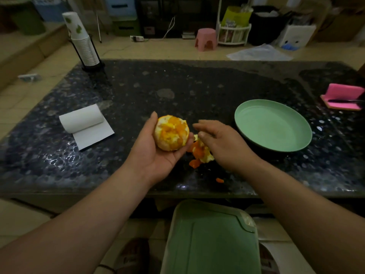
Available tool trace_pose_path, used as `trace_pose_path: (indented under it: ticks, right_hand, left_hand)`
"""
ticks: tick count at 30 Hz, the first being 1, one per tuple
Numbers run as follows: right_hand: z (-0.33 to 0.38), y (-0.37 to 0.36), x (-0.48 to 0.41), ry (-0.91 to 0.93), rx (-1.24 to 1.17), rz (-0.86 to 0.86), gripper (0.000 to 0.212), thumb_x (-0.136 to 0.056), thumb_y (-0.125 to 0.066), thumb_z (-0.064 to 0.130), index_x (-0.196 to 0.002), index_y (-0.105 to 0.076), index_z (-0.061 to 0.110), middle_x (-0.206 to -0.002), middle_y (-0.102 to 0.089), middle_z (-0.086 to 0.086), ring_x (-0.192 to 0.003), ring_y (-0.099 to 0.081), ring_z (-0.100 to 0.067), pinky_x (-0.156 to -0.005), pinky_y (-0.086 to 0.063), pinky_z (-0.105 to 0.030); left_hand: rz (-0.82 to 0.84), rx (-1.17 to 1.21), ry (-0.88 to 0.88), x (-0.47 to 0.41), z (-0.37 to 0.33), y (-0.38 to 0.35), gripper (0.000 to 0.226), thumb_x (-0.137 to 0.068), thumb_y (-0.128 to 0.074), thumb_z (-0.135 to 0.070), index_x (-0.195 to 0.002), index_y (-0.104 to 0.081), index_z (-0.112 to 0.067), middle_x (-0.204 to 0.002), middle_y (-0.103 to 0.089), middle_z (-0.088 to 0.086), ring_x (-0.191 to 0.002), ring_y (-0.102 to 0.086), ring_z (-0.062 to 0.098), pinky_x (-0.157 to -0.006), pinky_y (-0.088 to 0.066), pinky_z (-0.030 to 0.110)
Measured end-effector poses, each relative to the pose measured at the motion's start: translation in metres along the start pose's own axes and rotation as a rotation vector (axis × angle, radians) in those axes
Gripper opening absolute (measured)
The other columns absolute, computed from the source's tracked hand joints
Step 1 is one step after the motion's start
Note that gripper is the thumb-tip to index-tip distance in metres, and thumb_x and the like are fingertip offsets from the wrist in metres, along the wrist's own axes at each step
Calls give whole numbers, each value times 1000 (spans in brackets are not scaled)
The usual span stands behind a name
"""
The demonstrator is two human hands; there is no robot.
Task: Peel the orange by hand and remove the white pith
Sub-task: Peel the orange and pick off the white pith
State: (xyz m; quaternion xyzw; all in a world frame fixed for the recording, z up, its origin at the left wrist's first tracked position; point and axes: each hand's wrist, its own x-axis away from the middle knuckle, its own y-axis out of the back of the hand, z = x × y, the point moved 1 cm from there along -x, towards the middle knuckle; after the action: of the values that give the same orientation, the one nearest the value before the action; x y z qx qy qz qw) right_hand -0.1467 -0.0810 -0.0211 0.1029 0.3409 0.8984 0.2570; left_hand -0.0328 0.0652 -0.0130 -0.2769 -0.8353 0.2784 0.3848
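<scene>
My left hand [156, 153] cups the peeled orange [171, 133] from below, thumb on its left side and fingers curled under it. The orange shows bright flesh with patches of white pith left on it. My right hand [219, 141] hovers just to the right of the orange with its fingers loosely stretched toward it and holds nothing that I can see. Under that hand a heap of orange peel [201, 152] lies on the dark stone table [138, 91], with small scraps [219, 180] closer to the front edge.
A pale green plate [246, 113] stands on the table right of my hands. A paper towel roll [85, 121] lies at the left, a cup stack [83, 40] at the back left, a pink holder [343, 96] at the far right. A green bin lid [209, 240] sits below the table edge.
</scene>
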Motion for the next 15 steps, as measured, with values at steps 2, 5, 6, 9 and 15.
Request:
trace_pose_path:
  ticks: [2,5,6,9,15]
  right_hand:
    - [2,0,5,29,-32,2,39,-107,-61,37,-145,-64,32,-143,-63,11,-131,-58,-5,-112,-48,-33]
    - [12,-1,16,97,-141,38,36,-103,-66,39,-138,-68,33,-130,-67,11,-108,-66,5,-83,-57,-14]
    - [14,-1,19,113,-162,18,32,-103,-67,37,-135,-70,32,-127,-67,10,-103,-66,7,-75,-54,-8]
    - [18,4,21,149,-143,-81,25,-103,-68,35,-126,-76,33,-116,-69,15,-99,-67,7,-74,-51,-7]
    - [22,12,25,140,-283,-83,24,-104,-67,31,-126,-76,32,-104,-79,17,-97,-74,4,-83,-60,-22]
  left_hand:
    - [-18,21,-9,-1,0,0,72,-99,-57,-64,-135,-64,-3,-122,-73,28,-102,-77,41,-92,-62,55]
    - [-11,15,16,-4,0,2,77,-98,-51,-72,-135,-66,-6,-126,-73,25,-110,-75,39,-99,-59,52]
    - [-2,3,24,-4,0,3,79,-97,-50,-73,-137,-66,-7,-129,-72,24,-115,-73,39,-103,-57,51]
    - [35,-34,51,-2,1,0,79,-95,-51,-77,-134,-69,-11,-129,-73,18,-111,-74,32,-96,-60,44]
    - [83,-164,-13,4,-2,-6,68,-98,-53,-69,-130,-72,-13,-132,-72,14,-107,-71,27,-100,-57,42]
